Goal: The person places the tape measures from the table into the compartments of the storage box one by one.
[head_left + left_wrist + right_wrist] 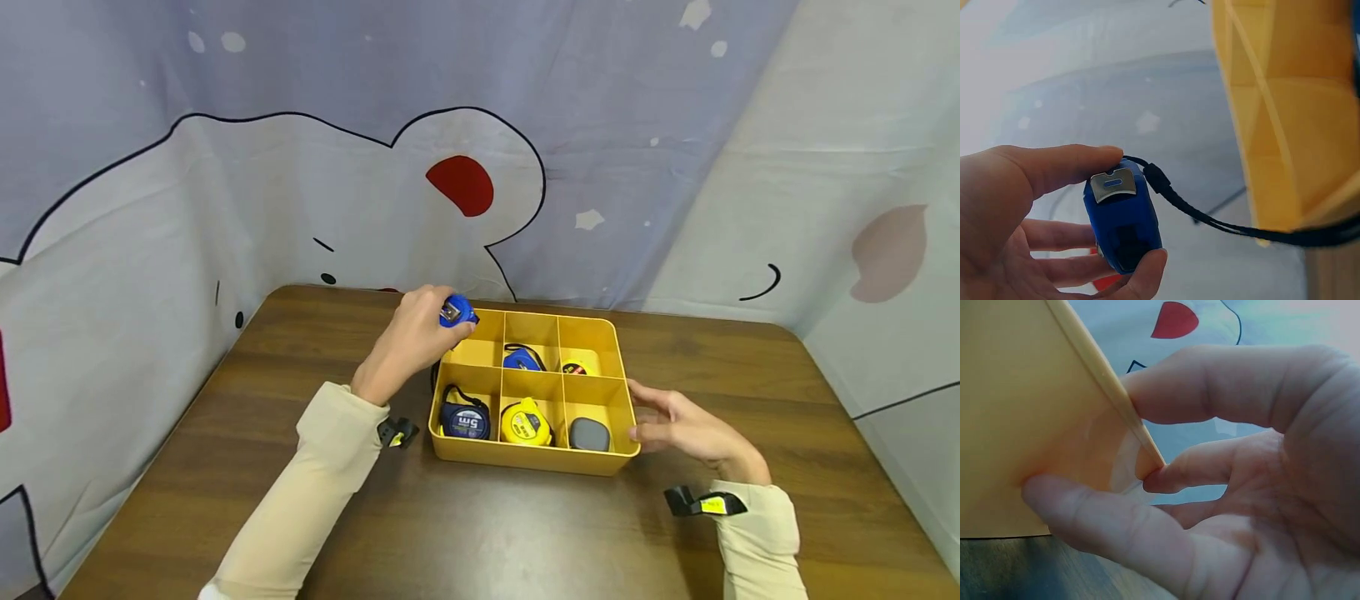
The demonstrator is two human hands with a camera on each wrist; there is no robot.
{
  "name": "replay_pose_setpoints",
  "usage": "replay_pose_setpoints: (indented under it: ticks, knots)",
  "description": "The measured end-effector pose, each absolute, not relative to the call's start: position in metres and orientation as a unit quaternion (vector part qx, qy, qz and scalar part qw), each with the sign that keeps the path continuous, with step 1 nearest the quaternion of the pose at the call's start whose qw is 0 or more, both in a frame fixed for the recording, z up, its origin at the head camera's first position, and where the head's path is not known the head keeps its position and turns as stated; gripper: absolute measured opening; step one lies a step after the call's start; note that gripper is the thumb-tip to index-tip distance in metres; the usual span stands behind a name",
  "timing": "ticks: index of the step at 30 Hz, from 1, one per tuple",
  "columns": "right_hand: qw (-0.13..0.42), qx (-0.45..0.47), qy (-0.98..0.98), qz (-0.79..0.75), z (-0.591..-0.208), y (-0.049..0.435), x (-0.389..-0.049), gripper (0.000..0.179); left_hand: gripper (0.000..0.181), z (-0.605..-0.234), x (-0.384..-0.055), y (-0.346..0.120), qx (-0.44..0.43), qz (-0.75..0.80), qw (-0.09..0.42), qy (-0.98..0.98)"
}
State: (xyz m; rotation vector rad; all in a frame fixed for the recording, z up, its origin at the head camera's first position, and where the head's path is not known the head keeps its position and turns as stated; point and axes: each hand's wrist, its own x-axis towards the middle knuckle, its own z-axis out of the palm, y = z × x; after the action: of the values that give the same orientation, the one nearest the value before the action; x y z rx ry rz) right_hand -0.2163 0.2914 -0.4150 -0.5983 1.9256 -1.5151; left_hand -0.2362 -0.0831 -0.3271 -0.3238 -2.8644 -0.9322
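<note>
My left hand (420, 329) pinches a blue tape measure (1121, 212) between thumb and fingers, above the back left compartment of a yellow divided box (525, 457). A metal hook shows on the tape measure, and its black strap (1210, 219) trails toward the box. At the box's right side, my right hand (690, 429) grips the wall, thumb against the yellow face and fingers at the rim. Inside the box sit a second blue tape measure (521, 359), a dark blue one (465, 422), a yellow one (527, 423), a partly hidden yellow one (576, 367) and a grey rounded object (589, 434).
The box stands on a brown wooden table (480, 533), toward its back edge. Printed cloth (337, 183) hangs behind and along both sides. A strapped device (397, 432) sits at the left wrist and another (705, 503) at the right.
</note>
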Motion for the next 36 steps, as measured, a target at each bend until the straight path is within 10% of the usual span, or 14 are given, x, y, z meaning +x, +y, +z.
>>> replay_pose_setpoints:
  ticks: [36]
  knots:
    - [0.302,-0.216,0.734,-0.569,-0.416,0.297,-0.216,0.078,0.044,-0.296,-0.263,-0.062,-0.091,-0.321,0.062,-0.941]
